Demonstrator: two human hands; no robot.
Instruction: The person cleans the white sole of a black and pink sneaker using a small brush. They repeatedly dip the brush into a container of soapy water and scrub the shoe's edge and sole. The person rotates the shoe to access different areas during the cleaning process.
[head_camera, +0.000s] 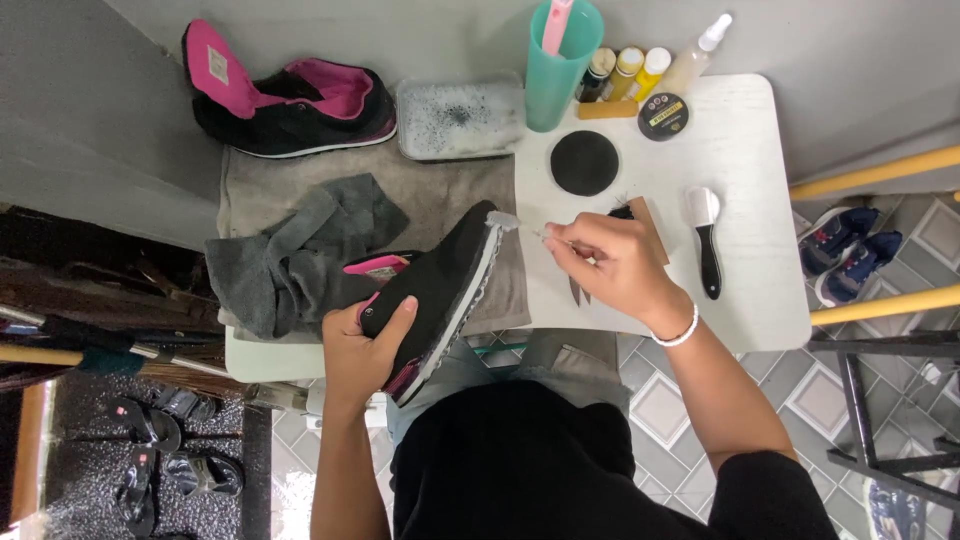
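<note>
My left hand (362, 345) grips a black shoe with pink lining (440, 285), tilted on its side so the white sole edge faces right. My right hand (612, 262) pinches a small brush (515, 224) whose bristled tip touches the toe end of the sole. The shoe rests over a grey towel (300, 250) spread on the white table (750, 300). The matching black and pink shoe (290, 100) lies at the back left of the table.
A tray of soapy water (460, 115), a teal cup (560, 65), small bottles (625, 70), a spray bottle (695, 55), a round tin (662, 115), a black round pad (584, 162) and a black-handled brush (706, 240) stand on the table. Blue shoes (845, 250) lie on the floor at the right.
</note>
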